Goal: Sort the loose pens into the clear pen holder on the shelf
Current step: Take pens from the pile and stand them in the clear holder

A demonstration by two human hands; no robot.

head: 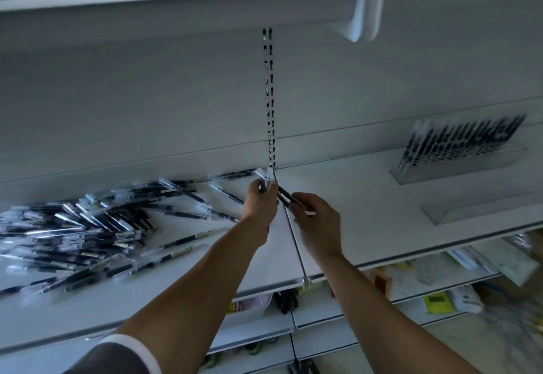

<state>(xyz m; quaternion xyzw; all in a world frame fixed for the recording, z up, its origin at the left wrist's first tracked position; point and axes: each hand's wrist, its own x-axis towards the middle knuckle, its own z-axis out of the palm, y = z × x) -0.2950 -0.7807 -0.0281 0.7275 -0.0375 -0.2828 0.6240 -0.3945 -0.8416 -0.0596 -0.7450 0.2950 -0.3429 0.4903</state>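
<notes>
Shop shelving, pale grey metal. I'm on the mid shelf (367, 197), w/ a slotted upright (270, 94) running up the back panel. The loose pens (88, 226) lie heaped on the left part, a few strays nearer centre. The clear pen holder (458, 165) sits far right at the back, w/ a row of pens standing in it.

Both hands meet at centre. The left hand (260, 203) is curled round a small bunch of pens (266, 178), caps poking up past the fingers. The right hand (317, 224) pinches dark barrels (286, 197) just beside it. Too blurred to count them, or to tell if it's one shared bunch.

I read this as the gather/align step, approx. mid-task given the heap left. Next: carry the bunch well across to the holder and feed it into free slots w/o knocking the row.
</notes>
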